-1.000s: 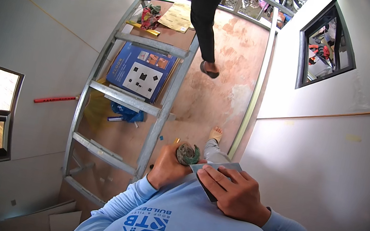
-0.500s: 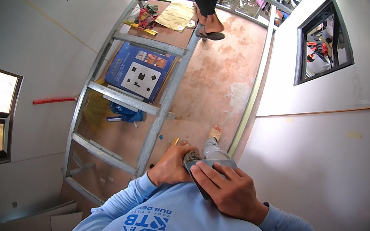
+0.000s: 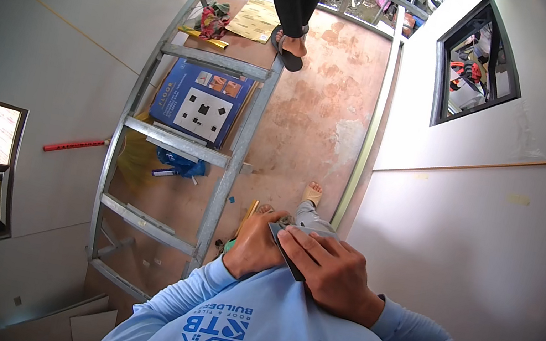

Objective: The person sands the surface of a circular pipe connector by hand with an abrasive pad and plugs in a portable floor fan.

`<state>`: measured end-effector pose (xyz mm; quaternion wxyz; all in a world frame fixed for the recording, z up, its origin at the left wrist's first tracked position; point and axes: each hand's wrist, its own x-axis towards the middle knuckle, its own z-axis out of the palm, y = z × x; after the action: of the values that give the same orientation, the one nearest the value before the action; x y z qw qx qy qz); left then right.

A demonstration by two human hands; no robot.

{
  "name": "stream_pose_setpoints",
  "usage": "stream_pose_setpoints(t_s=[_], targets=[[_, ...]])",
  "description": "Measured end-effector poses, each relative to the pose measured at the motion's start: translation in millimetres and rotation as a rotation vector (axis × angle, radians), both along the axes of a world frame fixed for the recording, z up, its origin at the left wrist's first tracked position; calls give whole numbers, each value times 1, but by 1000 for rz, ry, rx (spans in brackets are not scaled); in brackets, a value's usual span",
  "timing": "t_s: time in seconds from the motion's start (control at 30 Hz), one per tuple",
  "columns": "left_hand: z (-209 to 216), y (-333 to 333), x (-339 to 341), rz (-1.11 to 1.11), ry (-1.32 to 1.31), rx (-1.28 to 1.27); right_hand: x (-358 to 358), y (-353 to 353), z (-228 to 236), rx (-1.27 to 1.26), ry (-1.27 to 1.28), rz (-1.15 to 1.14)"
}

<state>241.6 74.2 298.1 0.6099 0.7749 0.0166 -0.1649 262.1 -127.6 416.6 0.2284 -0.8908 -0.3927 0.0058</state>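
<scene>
My right hand [image 3: 335,271] grips a flat grey plate [image 3: 288,252] with straight edges, fingers laid along its top, held close before my chest. My left hand [image 3: 256,243] is closed at the plate's left edge. What is inside its fingers is hidden. A rough grey patch [image 3: 285,220] shows just past the left fingertips, too small to name. Below the hands, my feet stand on the floor; the right foot [image 3: 312,193] wears a tan wrap.
A metal frame [image 3: 238,143] with crossbars lies left of my hands, around a blue box [image 3: 204,101] and a blue bag [image 3: 180,163]. Another person's sandalled foot [image 3: 290,49] is at its far end. A red level [image 3: 75,145] is by the left wall. A windowed wall [image 3: 474,219] rises at right.
The plate has tilted, and more of its dark face and edge shows. The rough grey lump by my left fingers is now mostly hidden. The other person's feet have shifted slightly left and nearer.
</scene>
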Motion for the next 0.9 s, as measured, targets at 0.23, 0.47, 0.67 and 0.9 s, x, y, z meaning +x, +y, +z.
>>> stream_pose_setpoints(t_s=[0.23, 0.47, 0.67, 0.9], targets=[[-8, -3, 0, 104, 15, -41, 6, 4, -1, 24, 12, -46], [18, 3, 4, 80, 4, -7, 7, -6, 1, 27, 159, -4], [20, 0, 4, 11, -139, 31, 4, -9, -6, -17, 157, 13], [19, -1, 2, 1, -4, 71, 3, 0, -10, -38, 130, -11]])
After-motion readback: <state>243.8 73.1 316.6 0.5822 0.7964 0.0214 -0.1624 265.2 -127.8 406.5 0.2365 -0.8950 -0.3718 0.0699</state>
